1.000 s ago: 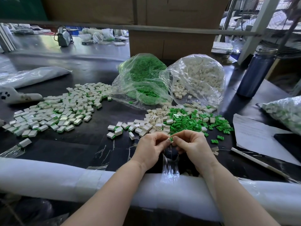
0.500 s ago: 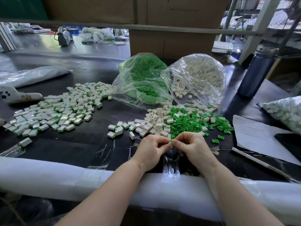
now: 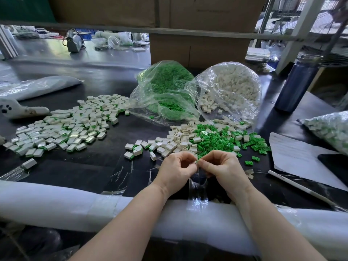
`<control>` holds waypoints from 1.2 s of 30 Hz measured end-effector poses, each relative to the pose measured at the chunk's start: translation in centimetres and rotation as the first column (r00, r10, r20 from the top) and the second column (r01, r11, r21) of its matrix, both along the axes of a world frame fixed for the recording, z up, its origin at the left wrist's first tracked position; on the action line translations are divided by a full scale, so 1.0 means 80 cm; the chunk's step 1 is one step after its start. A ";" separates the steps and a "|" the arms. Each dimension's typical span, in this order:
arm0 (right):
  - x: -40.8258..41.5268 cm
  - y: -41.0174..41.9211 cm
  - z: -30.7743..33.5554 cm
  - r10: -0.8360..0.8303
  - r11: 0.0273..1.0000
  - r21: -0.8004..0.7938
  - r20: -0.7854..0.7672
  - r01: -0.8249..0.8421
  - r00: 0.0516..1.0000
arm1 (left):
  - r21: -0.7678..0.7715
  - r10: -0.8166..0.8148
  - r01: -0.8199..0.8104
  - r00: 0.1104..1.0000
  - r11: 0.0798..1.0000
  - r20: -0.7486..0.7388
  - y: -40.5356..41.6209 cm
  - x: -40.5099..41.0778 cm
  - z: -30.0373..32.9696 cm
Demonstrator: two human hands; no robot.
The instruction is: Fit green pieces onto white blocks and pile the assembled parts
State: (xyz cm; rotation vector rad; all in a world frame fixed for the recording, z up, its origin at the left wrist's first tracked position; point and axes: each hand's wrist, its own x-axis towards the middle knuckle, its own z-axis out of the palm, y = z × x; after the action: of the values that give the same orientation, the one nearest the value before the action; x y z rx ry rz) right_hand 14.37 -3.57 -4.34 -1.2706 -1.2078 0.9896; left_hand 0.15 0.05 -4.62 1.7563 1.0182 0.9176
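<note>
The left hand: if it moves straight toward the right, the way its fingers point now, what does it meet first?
The left hand would meet the right hand almost at once: their fingertips already come together around a small green piece. Which hand holds the piece is hard to tell.

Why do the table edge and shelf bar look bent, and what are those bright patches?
Head view: the wide-angle lens bows the padded edge and shelf bar; daylight from the right glares off the bags and dark table; the far background is soft.

Both hands (image 3: 202, 167) together, fingers (image 3: 190, 160) pinched.
</note>
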 end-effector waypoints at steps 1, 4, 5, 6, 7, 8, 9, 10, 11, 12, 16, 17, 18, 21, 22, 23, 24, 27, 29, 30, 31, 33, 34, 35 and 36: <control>0.000 0.000 0.000 0.011 1.000 0.000 -0.002 -0.011 1.000 | 0.008 0.008 -0.008 1.000 1.000 -0.008 -0.001 0.000 0.001; 0.001 -0.002 0.002 0.039 0.999 -0.005 -0.059 -0.040 0.998 | -0.015 0.011 -0.011 1.000 1.000 0.023 -0.001 -0.001 0.003; 0.001 -0.001 0.002 0.038 0.999 -0.003 -0.085 -0.038 0.996 | -0.033 0.004 -0.002 0.999 0.999 0.043 -0.001 -0.001 0.004; 0.001 -0.001 0.002 0.026 1.000 0.002 -0.105 -0.026 0.994 | -0.046 -0.002 0.005 0.998 0.999 0.055 -0.001 -0.001 0.005; 0.001 0.000 0.001 0.011 1.000 0.006 -0.112 -0.010 0.994 | -0.049 -0.002 0.005 0.998 0.999 0.057 -0.001 -0.001 0.005; 0.001 0.001 0.000 0.000 1.000 0.007 -0.104 0.001 0.995 | -0.043 0.000 0.002 0.999 0.999 0.050 -0.001 -0.001 0.006; 0.000 0.002 -0.001 0.000 1.000 0.005 -0.088 0.001 0.996 | -0.036 0.001 0.001 0.999 0.999 0.046 -0.001 -0.002 0.006; -0.001 0.002 -0.002 0.015 1.000 -0.002 -0.077 -0.015 0.997 | -0.034 -0.003 0.004 0.999 0.999 0.048 -0.002 -0.002 0.007; -0.002 0.001 -0.002 0.044 0.999 -0.012 -0.074 -0.045 0.996 | -0.039 -0.010 0.012 0.998 0.999 0.056 -0.002 -0.002 0.008; -0.003 0.001 -0.001 0.080 0.996 -0.025 -0.071 -0.082 0.994 | -0.044 -0.023 0.026 0.998 0.999 0.064 -0.003 -0.002 0.008; -0.005 -0.001 0.004 0.190 0.980 -0.050 -0.040 -0.192 0.981 | -0.057 -0.093 0.097 0.994 0.994 0.061 -0.006 -0.001 0.011; -0.004 -0.001 0.004 0.191 0.979 -0.056 -0.046 -0.194 0.980 | -0.056 -0.104 0.107 0.993 0.993 0.048 -0.006 -0.001 0.011; -0.004 0.000 0.004 0.187 0.980 -0.064 -0.055 -0.190 0.981 | -0.053 -0.111 0.113 0.993 0.992 0.036 -0.006 -0.001 0.011; -0.003 0.000 0.002 0.181 0.979 -0.082 -0.078 -0.187 0.980 | -0.028 -0.126 0.126 0.992 0.992 0.013 -0.007 0.000 0.011; -0.003 0.000 0.001 0.184 0.978 -0.084 -0.076 -0.190 0.980 | -0.019 -0.128 0.129 0.992 0.992 0.008 -0.007 0.000 0.011; -0.003 0.001 0.001 0.191 0.977 -0.084 -0.070 -0.197 0.979 | -0.016 -0.130 0.130 0.992 0.991 0.006 -0.007 0.000 0.011; -0.003 0.000 0.001 0.202 0.975 -0.081 -0.061 -0.206 0.978 | -0.014 -0.131 0.131 0.991 0.991 0.005 -0.007 0.000 0.011; -0.003 0.000 0.003 0.227 0.970 -0.077 -0.036 -0.229 0.973 | -0.003 -0.136 0.136 0.991 0.991 -0.007 -0.006 0.000 0.009; -0.004 -0.001 0.004 0.224 0.972 -0.070 -0.041 -0.226 0.974 | 0.000 -0.142 0.142 0.990 0.990 -0.014 -0.005 0.000 0.008; -0.004 -0.001 0.004 0.217 0.974 -0.065 -0.036 -0.219 0.975 | 0.006 -0.143 0.143 0.989 0.990 -0.022 -0.005 0.001 0.007; -0.004 -0.001 0.004 0.208 0.976 -0.062 -0.024 -0.209 0.978 | 0.012 -0.144 0.144 0.989 0.989 -0.034 -0.005 0.001 0.006; -0.004 -0.001 0.004 0.191 0.980 -0.061 0.004 -0.190 0.982 | 0.022 -0.148 0.150 0.987 0.989 -0.056 -0.005 0.001 0.005; -0.004 -0.001 0.004 0.185 0.981 -0.061 0.015 -0.183 0.983 | 0.025 -0.152 0.153 0.986 0.988 -0.064 -0.005 0.001 0.005; -0.004 -0.002 0.005 0.179 0.982 -0.061 0.023 -0.178 0.984 | 0.027 -0.155 0.158 0.985 0.987 -0.070 -0.005 0.001 0.005; -0.004 -0.002 0.005 0.175 0.983 -0.060 0.028 -0.173 0.984 | 0.027 -0.159 0.162 0.984 0.986 -0.073 -0.005 0.001 0.005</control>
State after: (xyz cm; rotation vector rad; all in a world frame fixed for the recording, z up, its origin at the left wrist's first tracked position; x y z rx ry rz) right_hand 14.05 -3.76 -3.93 -1.2461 -1.3418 1.1409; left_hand 0.23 -0.34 -4.23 1.8806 0.8955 0.7795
